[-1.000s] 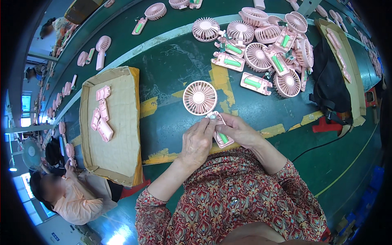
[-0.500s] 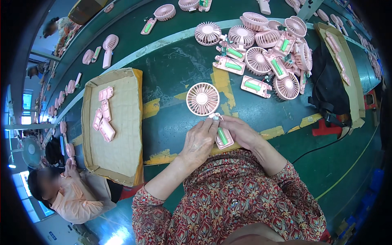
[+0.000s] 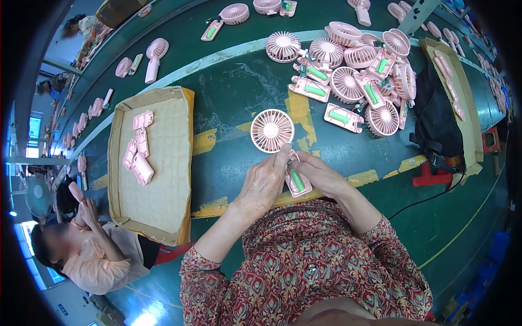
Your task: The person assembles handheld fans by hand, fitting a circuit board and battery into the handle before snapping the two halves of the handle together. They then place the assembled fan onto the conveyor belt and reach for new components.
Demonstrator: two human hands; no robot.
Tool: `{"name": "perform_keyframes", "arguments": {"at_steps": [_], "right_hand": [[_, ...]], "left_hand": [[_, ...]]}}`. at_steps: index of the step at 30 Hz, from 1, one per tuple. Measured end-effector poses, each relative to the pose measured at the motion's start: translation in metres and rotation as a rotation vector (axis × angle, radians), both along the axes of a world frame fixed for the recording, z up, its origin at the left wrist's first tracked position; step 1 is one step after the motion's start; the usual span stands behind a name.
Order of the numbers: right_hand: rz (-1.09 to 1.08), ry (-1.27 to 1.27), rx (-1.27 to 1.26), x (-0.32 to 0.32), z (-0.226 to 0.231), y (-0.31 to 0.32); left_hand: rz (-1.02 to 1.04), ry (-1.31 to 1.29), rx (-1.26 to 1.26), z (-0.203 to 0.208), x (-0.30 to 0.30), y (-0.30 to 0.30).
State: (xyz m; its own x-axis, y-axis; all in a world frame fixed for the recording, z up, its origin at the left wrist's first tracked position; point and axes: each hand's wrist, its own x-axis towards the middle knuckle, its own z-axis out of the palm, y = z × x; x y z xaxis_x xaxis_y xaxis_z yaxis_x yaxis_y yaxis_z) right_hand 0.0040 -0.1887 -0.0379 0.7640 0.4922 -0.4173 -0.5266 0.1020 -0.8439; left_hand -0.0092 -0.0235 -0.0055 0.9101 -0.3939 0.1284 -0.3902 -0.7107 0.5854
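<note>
A pink handheld fan [image 3: 272,131] lies in front of me, its round grille facing up. Its handle is uncovered and shows a green battery cell [image 3: 297,181] in the pink shell. My left hand [image 3: 265,178] is closed at the neck between grille and handle, with thumb and finger pinched there. From the other side my right hand [image 3: 319,173] grips the handle's upper right edge. Small parts at the neck are mostly hidden by my fingers.
A heap of opened pink fans [image 3: 348,81] lies at the back right. To the left, a cardboard tray [image 3: 163,201] holds several pink covers. Another cardboard tray [image 3: 462,141] and a black bag [image 3: 443,114] are at the right. Behind runs a green conveyor belt [image 3: 190,49] carrying fans. A co-worker [image 3: 98,255] sits at left.
My left fingers have shifted up slightly at the fan's neck, while my right hand keeps its hold. The co-worker has raised a pink part. The whole view has shifted slightly.
</note>
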Motion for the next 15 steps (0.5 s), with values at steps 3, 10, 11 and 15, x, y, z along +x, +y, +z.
{"name": "perform_keyframes", "arguments": {"at_steps": [3,10,11,15], "right_hand": [[-0.015,0.021,0.036,0.003,-0.013,0.002],[-0.019,0.086,0.111,0.004,-0.014,0.007],[-0.035,0.069,0.102,0.002,-0.015,0.008],[-0.104,0.094,0.137,0.001,-0.017,0.008]], "left_hand": [[0.003,0.027,-0.008,-0.002,0.002,0.000],[0.352,-0.183,0.034,0.019,-0.001,0.068],[0.434,-0.186,0.037,0.022,-0.002,0.086],[0.674,-0.158,0.242,0.025,-0.009,0.163]]}}
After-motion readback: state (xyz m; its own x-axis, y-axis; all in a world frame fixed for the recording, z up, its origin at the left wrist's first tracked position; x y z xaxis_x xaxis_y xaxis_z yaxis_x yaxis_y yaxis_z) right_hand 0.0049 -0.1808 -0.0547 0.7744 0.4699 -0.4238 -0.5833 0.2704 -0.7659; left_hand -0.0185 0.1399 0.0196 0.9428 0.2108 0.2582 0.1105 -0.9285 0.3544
